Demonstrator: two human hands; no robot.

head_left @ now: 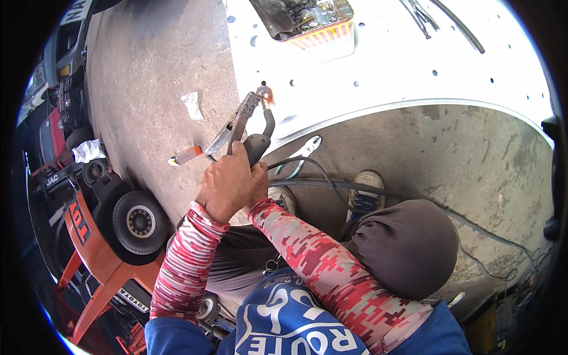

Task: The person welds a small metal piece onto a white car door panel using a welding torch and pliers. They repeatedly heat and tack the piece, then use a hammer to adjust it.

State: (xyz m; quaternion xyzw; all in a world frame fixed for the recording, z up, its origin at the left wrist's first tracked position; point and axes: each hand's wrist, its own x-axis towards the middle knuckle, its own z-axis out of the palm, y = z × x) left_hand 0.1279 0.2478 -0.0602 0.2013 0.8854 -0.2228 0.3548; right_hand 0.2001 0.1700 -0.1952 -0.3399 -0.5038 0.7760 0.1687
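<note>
My left hand [226, 182] is wrapped round the handles of worn metal locking pliers [239, 118]. Their jaws reach a small metal piece at the edge of a white panel with holes [378, 80]. Close beside it, partly hidden behind the left, my right hand [259, 182] grips a black welding torch [258, 147]. The torch's curved neck rises to the same spot, where an orange glow [267, 94] shows. From the torch a black cable [319, 165] loops off to the right. Both forearms wear red-and-white patterned sleeves.
A striped tin of metal parts [319, 38] stands on the panel. Pliers with green handles [300, 157] lie on the floor near my shoes [365, 188]. A small orange-and-white box [186, 155] and crumpled white scrap [191, 105] lie leftward. An orange forklift [100, 236] stands at left.
</note>
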